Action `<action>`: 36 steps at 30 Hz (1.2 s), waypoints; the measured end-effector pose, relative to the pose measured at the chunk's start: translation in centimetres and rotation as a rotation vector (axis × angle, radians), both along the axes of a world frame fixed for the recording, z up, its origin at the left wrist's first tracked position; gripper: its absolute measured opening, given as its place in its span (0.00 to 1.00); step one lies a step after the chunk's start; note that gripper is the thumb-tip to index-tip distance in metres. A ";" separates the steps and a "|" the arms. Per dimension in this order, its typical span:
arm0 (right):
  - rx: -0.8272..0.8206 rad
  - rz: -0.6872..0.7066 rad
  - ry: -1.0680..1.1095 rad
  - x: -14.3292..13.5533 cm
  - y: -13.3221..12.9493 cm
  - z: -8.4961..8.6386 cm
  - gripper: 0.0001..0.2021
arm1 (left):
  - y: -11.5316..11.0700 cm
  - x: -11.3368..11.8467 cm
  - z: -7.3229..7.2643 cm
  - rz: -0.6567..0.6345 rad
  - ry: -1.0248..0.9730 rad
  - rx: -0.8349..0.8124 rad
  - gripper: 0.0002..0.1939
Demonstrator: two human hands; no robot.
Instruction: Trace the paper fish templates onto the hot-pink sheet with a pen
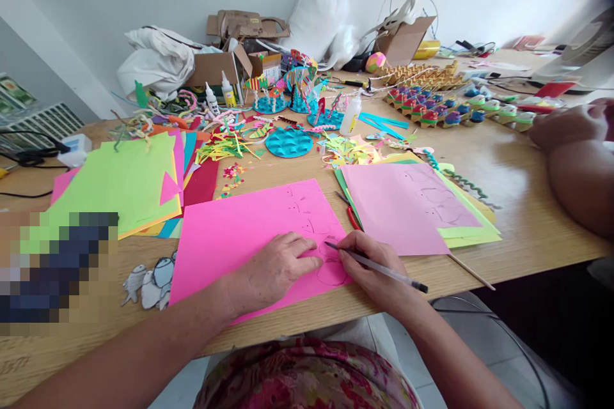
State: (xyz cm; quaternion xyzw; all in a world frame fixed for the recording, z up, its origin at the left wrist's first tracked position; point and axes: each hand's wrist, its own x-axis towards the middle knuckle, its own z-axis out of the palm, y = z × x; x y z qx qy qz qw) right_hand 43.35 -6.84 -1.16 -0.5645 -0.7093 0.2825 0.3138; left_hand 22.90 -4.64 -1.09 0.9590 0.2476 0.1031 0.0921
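Observation:
A bright pink sheet of paper (230, 236) lies on the table in front of me, with pen outlines of fish-like shapes along its right side. My left hand (281, 268) rests flat on this sheet, fingers stretched toward the outlines. Pinched in my right hand (377, 265) is a clear-barrelled pen (386, 268) with a black end; its tip is at a drawn outline on the pink sheet. To the right, a pale pink sheet (384, 204) with similar drawings lies on green and yellow sheets. Red-handled scissors (354, 217) stick out partly from under it.
Coloured paper sheets (119, 179) are stacked at left, near grey fish cut-outs (151, 281). Behind are a blue scalloped disc (288, 142), a glue bottle (352, 114), paper scraps and painted egg-carton pieces (422, 105). A wooden stick (472, 271) lies at the front edge. Another person's arm (580, 166) rests at right.

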 end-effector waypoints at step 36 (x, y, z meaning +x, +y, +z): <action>-0.022 -0.025 0.049 0.0 -0.1 0.5 0.04 | 0.1 0.0 0.1 -0.001 -0.034 -0.006 0.18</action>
